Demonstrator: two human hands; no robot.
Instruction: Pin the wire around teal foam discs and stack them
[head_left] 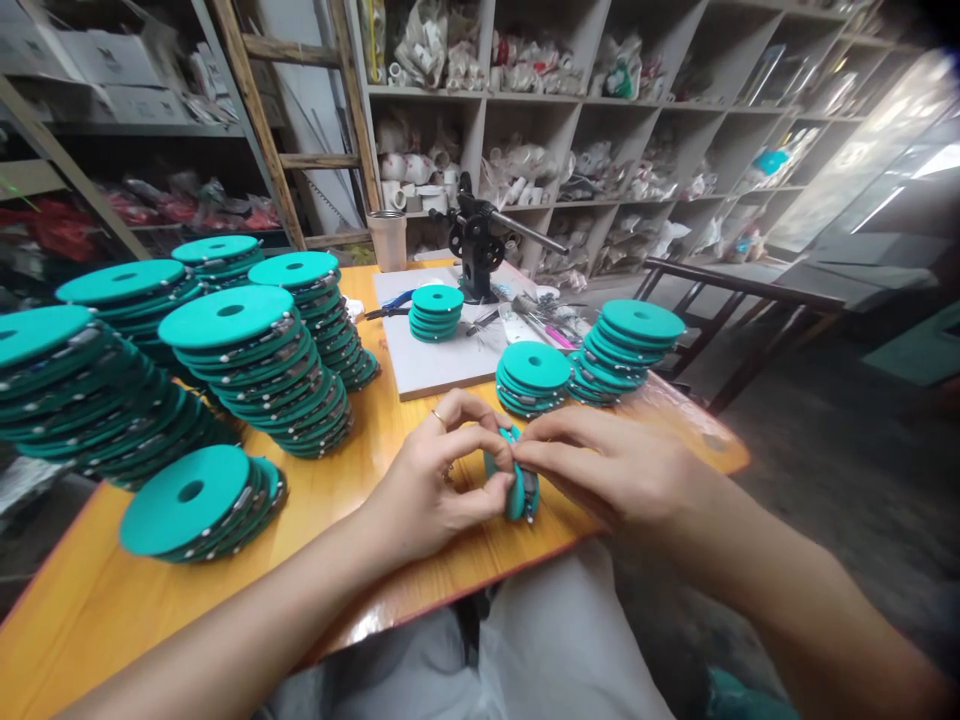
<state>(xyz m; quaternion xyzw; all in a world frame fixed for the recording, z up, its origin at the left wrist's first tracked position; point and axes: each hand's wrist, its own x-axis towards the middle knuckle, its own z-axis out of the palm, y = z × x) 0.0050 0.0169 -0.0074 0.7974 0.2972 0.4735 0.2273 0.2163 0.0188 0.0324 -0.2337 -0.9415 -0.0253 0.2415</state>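
Between my hands, close to the table's front edge, a teal foam spool (516, 492) stands on its rim, with dark and white bits along its groove. My left hand (442, 470), wearing a ring, grips the spool from the left with thumb and fingers. From the right, my right hand (600, 455) has its fingertips pinched together at the spool's upper rim; whatever they hold is too small to make out. Just beyond the hands sit a short stack of teal spools (534, 368) and a taller leaning stack (637, 325).
Tall stacks of teal spools (229, 320) crowd the left of the wooden table (315, 520). On a white board (420, 370) are a small spool stack (437, 300), blue-handled pliers (394, 303) and a black clamp-like device (480, 245). Behind rise a wooden ladder (300, 160) and shelves (525, 98).
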